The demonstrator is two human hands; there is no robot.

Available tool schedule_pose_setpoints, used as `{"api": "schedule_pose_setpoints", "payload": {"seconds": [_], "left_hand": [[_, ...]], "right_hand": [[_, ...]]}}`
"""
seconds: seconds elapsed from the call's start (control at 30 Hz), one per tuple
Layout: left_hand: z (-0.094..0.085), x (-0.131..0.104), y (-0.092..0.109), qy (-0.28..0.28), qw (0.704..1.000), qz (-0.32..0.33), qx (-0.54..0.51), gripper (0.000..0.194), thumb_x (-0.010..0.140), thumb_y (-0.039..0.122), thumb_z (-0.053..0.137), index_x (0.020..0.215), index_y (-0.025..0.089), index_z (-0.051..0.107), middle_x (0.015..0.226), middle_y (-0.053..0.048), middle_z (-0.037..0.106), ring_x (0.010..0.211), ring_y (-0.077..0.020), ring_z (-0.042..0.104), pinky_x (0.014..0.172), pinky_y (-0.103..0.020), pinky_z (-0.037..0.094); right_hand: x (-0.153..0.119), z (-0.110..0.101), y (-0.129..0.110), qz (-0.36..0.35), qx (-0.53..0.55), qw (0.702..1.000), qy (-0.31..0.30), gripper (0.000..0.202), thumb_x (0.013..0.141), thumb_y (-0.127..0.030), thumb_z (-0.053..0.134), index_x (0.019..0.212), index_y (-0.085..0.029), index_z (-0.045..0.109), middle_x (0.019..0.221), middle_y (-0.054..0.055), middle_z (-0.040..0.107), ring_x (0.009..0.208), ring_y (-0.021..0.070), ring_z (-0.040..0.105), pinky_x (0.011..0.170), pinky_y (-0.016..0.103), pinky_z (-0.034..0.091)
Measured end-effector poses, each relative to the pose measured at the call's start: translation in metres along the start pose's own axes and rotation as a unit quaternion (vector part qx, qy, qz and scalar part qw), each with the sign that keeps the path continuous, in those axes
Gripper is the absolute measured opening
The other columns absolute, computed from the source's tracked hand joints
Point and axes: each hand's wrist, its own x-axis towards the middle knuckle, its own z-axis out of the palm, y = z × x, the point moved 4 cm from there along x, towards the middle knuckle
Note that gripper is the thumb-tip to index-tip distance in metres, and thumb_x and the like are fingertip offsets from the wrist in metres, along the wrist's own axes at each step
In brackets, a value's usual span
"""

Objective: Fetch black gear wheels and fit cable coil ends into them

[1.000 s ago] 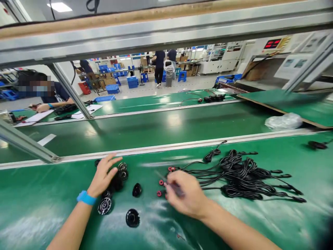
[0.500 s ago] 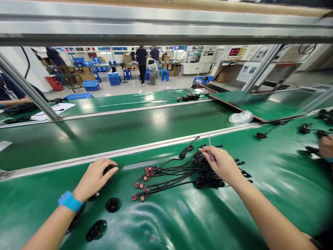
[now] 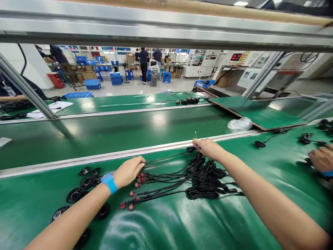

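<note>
My left hand (image 3: 130,170) is closed in a pinch at the end of a thin black cable (image 3: 166,158); that end itself is hidden by the fingers. From there the cable runs right to a small coil (image 3: 191,149) beside my right hand (image 3: 208,147). My right hand is closed around a slim screwdriver-like tool (image 3: 196,134), its pale shaft pointing up; whether it also grips the coil I cannot tell. Below the hands lies a pile of coiled black cables (image 3: 205,177). Their leads stretch left to small red-and-copper wound cores (image 3: 131,194).
Round black housings (image 3: 74,195) lie around and under my left forearm. A white rail (image 3: 104,158) edges the green bench (image 3: 156,225). A clear plastic bag (image 3: 239,124) sits beyond it. At right, another person's hand (image 3: 321,158) is near black cables. A metal beam (image 3: 166,27) crosses overhead.
My left hand has moved right from the black housings to the cable end. My right hand has shifted left and up with the tool, to the small coil.
</note>
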Motion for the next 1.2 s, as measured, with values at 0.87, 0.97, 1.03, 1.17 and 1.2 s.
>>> {"api": "schedule_pose_setpoints", "payload": {"seconds": [0.87, 0.97, 1.03, 1.17, 1.2], "left_hand": [[0.083, -0.150, 0.039, 0.111, 0.977, 0.127, 0.133, 0.011, 0.102, 0.024, 0.051, 0.107, 0.022, 0.061, 0.080, 0.000, 0.060, 0.069, -0.0182, 0.055, 0.062, -0.031, 0.041], [0.086, -0.145, 0.036, 0.132, 0.966, 0.140, 0.170, 0.008, 0.100, 0.023, 0.054, 0.099, 0.021, 0.062, 0.078, -0.001, 0.059, 0.068, -0.0204, 0.053, 0.061, -0.034, 0.038], [0.086, -0.141, 0.033, 0.140, 0.963, 0.139, 0.183, 0.008, 0.099, 0.022, 0.056, 0.093, 0.020, 0.062, 0.078, -0.002, 0.060, 0.070, -0.0214, 0.054, 0.063, -0.035, 0.038], [0.077, -0.135, 0.034, 0.132, 0.969, 0.143, 0.152, 0.017, 0.098, 0.037, 0.059, 0.102, 0.021, 0.063, 0.085, -0.002, 0.065, 0.075, -0.0214, 0.056, 0.066, -0.035, 0.042], [0.073, -0.130, 0.035, 0.133, 0.972, 0.137, 0.138, 0.023, 0.098, 0.041, 0.058, 0.107, 0.021, 0.064, 0.090, -0.003, 0.067, 0.079, -0.0214, 0.058, 0.068, -0.035, 0.044]], "right_hand": [[-0.196, 0.072, -0.099, -0.112, -0.086, 0.962, 0.235, 0.018, 0.093, -0.002, 0.050, 0.095, -0.019, 0.051, 0.116, 0.008, 0.070, 0.097, 0.0233, 0.062, 0.083, 0.037, 0.043], [-0.193, 0.071, -0.101, -0.111, -0.089, 0.963, 0.228, 0.018, 0.092, -0.003, 0.049, 0.092, -0.020, 0.047, 0.091, 0.006, 0.067, 0.084, 0.0217, 0.060, 0.078, 0.036, 0.045], [-0.197, 0.066, -0.100, -0.110, -0.097, 0.965, 0.217, 0.018, 0.091, -0.004, 0.047, 0.088, -0.022, 0.044, 0.081, 0.004, 0.061, 0.075, 0.0208, 0.056, 0.072, 0.034, 0.045], [-0.216, 0.052, -0.090, -0.100, -0.104, 0.969, 0.199, 0.014, 0.090, -0.008, 0.045, 0.091, -0.022, 0.048, 0.094, 0.008, 0.066, 0.086, 0.0251, 0.061, 0.075, 0.038, 0.047], [-0.220, 0.049, -0.086, -0.095, -0.087, 0.972, 0.196, 0.010, 0.091, -0.012, 0.048, 0.091, -0.022, 0.048, 0.104, 0.009, 0.068, 0.094, 0.0264, 0.063, 0.079, 0.038, 0.048]]}}
